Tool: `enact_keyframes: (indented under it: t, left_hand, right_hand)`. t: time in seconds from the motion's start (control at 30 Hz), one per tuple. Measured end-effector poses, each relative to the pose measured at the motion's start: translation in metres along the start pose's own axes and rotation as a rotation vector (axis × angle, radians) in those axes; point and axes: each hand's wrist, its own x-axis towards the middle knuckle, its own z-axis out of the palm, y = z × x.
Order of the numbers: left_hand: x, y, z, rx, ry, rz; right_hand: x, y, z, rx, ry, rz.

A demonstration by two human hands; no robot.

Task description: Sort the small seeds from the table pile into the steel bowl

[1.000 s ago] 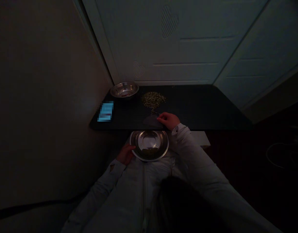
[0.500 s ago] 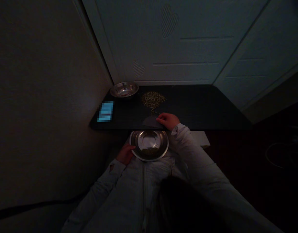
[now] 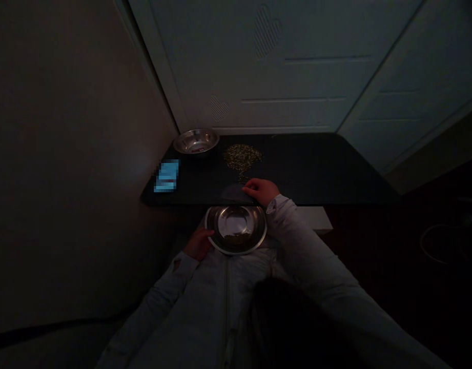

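1. The grey sheet (image 3: 232,192), thin and with a rounded edge, lay low over the table's near edge, right above the bowl!
2. The right hand (image 3: 262,191) had it pinched at its right side, thumb and forefinger brought together, the remaining fingers curled in.
3. Just beyond the sheet sat the seeds (image 3: 242,155), a loose pile on the dark table (image 3: 316,169), with a thin trail straggling toward the pinching fingers.
4. Down below, the bowl (image 3: 261,230) rested in the person's lap, its far rim close under the table edge; a small heap of grains (image 3: 238,239) showed at the near side of its floor.
5. The left hand (image 3: 198,244) gripped that bowl at its left rim, a digit over the lip; the rest of its fingers were too dark to make out.
6. And a shift there! Against the half-second-old view, the right hand and the sheet had slid a touch to the left, while the left hand and its bowl had held their place.
7. Further out, a second metal bowl (image 3: 196,138) stood at the table's far left corner, and a phone (image 3: 167,176), its lit screen blurred into blocks, lay nearer on that same side.
8. Behind it all rose a pale panel (image 3: 297,82) with striped hearts; a white box (image 3: 316,219) peeked out beneath the table, past the right sleeve (image 3: 312,251).
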Motion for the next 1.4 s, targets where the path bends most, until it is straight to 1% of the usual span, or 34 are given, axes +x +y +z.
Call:
enact_keyframes:
  t: [0.27, 0.4, 0.63, 1.1, 1.3, 1.4]
  left_hand:
    - [-0.0024, 0.0015, 0.0028, -0.001, 0.013, 0.003]
    - [-0.0044, 0.0025, 0.0038, -0.002, -0.006, 0.006]
    - [-0.0008, 0.0005, 0.0008, 0.013, 0.007, 0.008]
    - [-0.0023, 0.0011, 0.0017, 0.004, 0.016, -0.005]
    - [-0.0010, 0.0001, 0.0008, 0.011, 0.003, 0.011]
    - [-0.0005, 0.0002, 0.0009, 0.009, 0.018, 0.015]
  right_hand:
    - [-0.0011, -0.0015, -0.0013, -0.013, 0.009, -0.009]
    - [-0.0013, -0.0025, -0.0017, -0.015, -0.003, -0.009]
    - [-0.0028, -0.0050, -0.0017, -0.014, -0.014, -0.041]
    - [-0.0028, -0.0046, -0.0021, -0.014, -0.025, -0.050]
    - [-0.0035, -0.0046, -0.0026, -0.012, -0.021, -0.059]
    - [-0.0027, -0.0035, -0.0017, -0.016, -0.018, -0.063]
